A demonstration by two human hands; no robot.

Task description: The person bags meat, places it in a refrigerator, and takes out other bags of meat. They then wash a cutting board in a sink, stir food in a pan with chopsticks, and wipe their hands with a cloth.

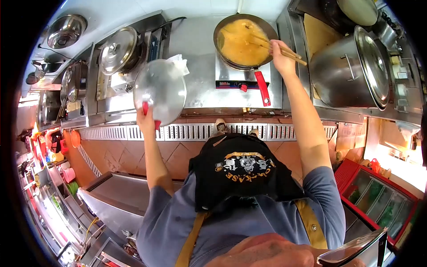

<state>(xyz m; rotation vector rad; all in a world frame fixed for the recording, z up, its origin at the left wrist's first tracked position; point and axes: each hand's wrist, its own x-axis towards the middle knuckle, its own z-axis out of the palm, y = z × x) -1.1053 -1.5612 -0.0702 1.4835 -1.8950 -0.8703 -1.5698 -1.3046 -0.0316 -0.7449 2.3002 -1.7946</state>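
In the head view my right hand (pixel 282 57) is closed around a pair of wooden chopsticks (pixel 290 54). Their tips dip into an orange-yellow bubbling liquid (pixel 242 44) in a dark frying pan (pixel 218 27). The pan rests on a portable stove (pixel 231 73), its red handle (pixel 262 89) pointing towards me. Off to the left, my left hand (pixel 145 119) grips the red knob of a fogged glass lid (pixel 160 91), which is held up, tilted, away from the pan. A white cloth or paper (pixel 179 64) shows behind the lid's upper right edge.
A large lidded steel stockpot (pixel 340 71) stands right of the stove. Left on the counter is another lidded pot (pixel 119 51). A drain grating (pixel 191 132) runs along the floor, and a red-framed glass-topped cabinet (pixel 378 196) is at the lower right.
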